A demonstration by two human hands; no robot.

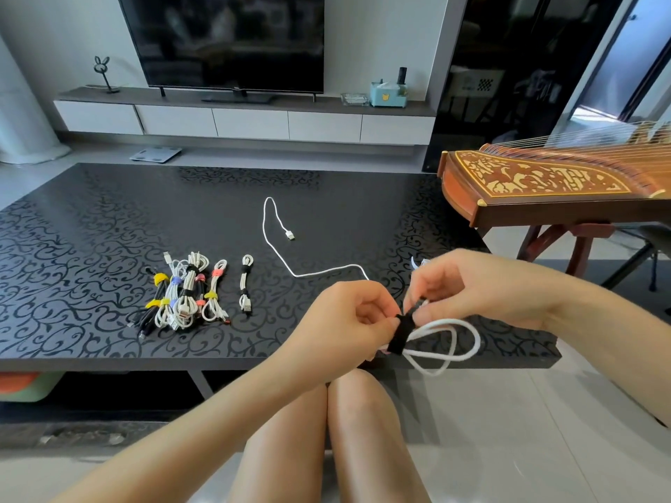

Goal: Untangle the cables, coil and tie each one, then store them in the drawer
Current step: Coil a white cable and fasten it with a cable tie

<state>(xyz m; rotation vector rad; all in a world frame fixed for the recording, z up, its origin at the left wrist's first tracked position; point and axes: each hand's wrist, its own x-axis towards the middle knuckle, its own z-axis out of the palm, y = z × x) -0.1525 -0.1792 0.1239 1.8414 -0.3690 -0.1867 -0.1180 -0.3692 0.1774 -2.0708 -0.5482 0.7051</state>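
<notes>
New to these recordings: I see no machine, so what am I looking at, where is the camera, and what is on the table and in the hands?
There is no machine: a person works with bare hands, and the one picture comes from a camera worn on their head, looking forward and down. The left hand and right hand both pinch a black strap wrapped round a coiled white cable. On the dark patterned table lie a pile of tied cables, one small tied white cable beside it, and a loose white cable that runs behind the left hand. A guzheng stands at the right.
</notes>
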